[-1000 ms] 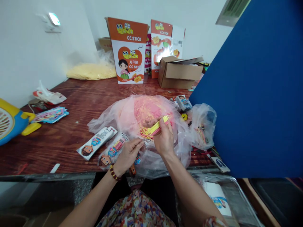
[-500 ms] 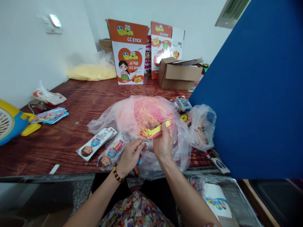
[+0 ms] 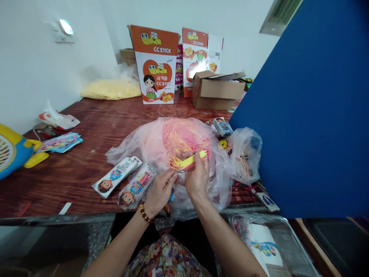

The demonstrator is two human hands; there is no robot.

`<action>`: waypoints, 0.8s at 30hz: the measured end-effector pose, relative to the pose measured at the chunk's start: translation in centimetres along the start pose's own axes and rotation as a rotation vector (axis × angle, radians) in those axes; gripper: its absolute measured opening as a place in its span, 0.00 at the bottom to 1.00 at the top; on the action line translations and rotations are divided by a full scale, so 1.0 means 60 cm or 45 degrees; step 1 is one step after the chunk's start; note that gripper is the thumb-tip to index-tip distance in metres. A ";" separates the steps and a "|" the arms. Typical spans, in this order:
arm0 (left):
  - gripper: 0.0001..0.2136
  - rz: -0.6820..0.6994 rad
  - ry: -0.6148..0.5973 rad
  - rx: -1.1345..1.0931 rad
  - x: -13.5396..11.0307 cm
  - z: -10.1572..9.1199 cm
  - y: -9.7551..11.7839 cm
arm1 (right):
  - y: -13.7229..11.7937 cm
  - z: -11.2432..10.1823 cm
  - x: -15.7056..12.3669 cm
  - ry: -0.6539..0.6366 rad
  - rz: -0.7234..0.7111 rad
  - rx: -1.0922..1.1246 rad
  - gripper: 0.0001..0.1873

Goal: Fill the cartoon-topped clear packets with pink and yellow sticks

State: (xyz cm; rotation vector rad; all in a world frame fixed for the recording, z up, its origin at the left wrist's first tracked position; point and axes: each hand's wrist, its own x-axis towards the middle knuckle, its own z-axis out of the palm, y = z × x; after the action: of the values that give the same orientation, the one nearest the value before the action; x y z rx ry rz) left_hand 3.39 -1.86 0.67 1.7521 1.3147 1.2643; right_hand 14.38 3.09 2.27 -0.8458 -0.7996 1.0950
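My right hand [image 3: 198, 177] is closed around a bundle of thin yellow and pink sticks [image 3: 191, 161]. Beside it, my left hand [image 3: 160, 189] pinches the edge of a clear printed packet [image 3: 172, 195], mostly hidden behind the fingers. The sticks' left ends lie close to that edge; whether any are inside I cannot tell. Beneath both hands spreads a large clear plastic bag [image 3: 150, 134] full of loose pink and yellow sticks [image 3: 180, 132]. Left of my left hand lie a filled packet [image 3: 138, 186] with pink sticks showing and a stack of flat printed packets [image 3: 117, 176].
Printed cartons [image 3: 155, 65] and an open cardboard box [image 3: 220, 92] stand at the back. A blue panel [image 3: 302, 134] blocks the right side. A smaller plastic bag [image 3: 246, 154] sits beside it. Below the table edge is a metal tray [image 3: 296, 246] holding packets.
The stick bundle and my right hand have shifted slightly down and left, towards the packet's edge. My left hand keeps its pinch with little movement.
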 end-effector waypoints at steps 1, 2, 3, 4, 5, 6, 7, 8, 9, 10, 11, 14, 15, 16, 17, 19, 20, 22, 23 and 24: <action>0.13 -0.016 0.008 0.000 0.000 0.000 0.000 | 0.000 -0.001 -0.001 -0.006 -0.010 -0.014 0.16; 0.14 -0.029 0.013 0.000 0.000 0.000 0.000 | 0.000 -0.002 -0.003 -0.015 -0.017 -0.024 0.16; 0.14 -0.037 0.017 -0.003 0.000 -0.001 0.001 | -0.001 -0.004 -0.006 -0.025 -0.016 -0.024 0.16; 0.14 -0.043 0.021 -0.009 -0.001 -0.002 0.002 | -0.002 -0.005 -0.008 -0.038 -0.004 -0.009 0.15; 0.14 -0.049 0.027 -0.017 -0.001 -0.003 0.003 | -0.004 -0.005 -0.010 -0.054 0.017 0.017 0.15; 0.14 -0.054 0.033 -0.026 -0.001 -0.003 0.004 | -0.006 -0.005 -0.012 -0.068 0.038 0.047 0.14; 0.14 -0.057 0.042 -0.034 0.000 -0.004 0.004 | -0.008 -0.005 -0.013 -0.080 0.055 0.075 0.13; 0.13 -0.059 0.048 -0.042 0.000 -0.005 0.004 | -0.010 -0.004 -0.014 -0.088 0.063 0.094 0.13; 0.12 -0.062 0.057 -0.049 0.000 -0.005 0.002 | -0.012 -0.003 -0.014 -0.093 0.064 0.101 0.12; 0.11 -0.065 0.064 -0.059 0.000 -0.005 0.000 | -0.014 -0.001 -0.013 -0.095 0.062 0.099 0.12; 0.10 -0.073 0.071 -0.072 0.000 -0.004 -0.002 | -0.016 0.000 -0.013 -0.098 0.063 0.093 0.12; 0.09 -0.149 0.071 -0.126 0.000 -0.002 -0.012 | -0.021 0.004 -0.012 -0.115 0.086 0.087 0.12; 0.09 -0.182 0.064 -0.146 -0.001 -0.001 -0.016 | -0.021 0.005 -0.013 -0.114 0.089 0.085 0.12; 0.09 -0.214 0.057 -0.162 -0.002 0.000 -0.018 | -0.020 0.005 -0.013 -0.106 0.088 0.078 0.12; 0.10 -0.238 0.057 -0.174 -0.003 0.000 -0.020 | -0.019 0.004 -0.014 -0.096 0.086 0.073 0.12; 0.11 -0.259 0.062 -0.181 -0.005 0.000 -0.021 | -0.013 0.001 -0.015 -0.074 0.091 0.075 0.12; 0.11 -0.258 0.067 -0.176 -0.006 -0.001 -0.020 | -0.010 -0.001 -0.015 -0.069 0.094 0.084 0.12; 0.12 -0.234 0.055 -0.148 -0.007 -0.003 -0.017 | -0.006 -0.005 -0.014 -0.059 0.087 0.112 0.12; 0.12 -0.216 0.041 -0.129 -0.008 -0.004 -0.014 | -0.005 -0.007 -0.013 -0.058 0.078 0.116 0.13; 0.13 -0.196 0.021 -0.110 -0.008 -0.004 -0.012 | -0.005 -0.009 -0.011 -0.057 0.065 0.108 0.13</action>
State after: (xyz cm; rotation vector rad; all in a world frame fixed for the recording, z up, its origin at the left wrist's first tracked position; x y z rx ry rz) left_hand 2.85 -2.10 -0.02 1.5529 1.3564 1.2326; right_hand 14.78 2.28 2.19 -0.7764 -0.7668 1.1879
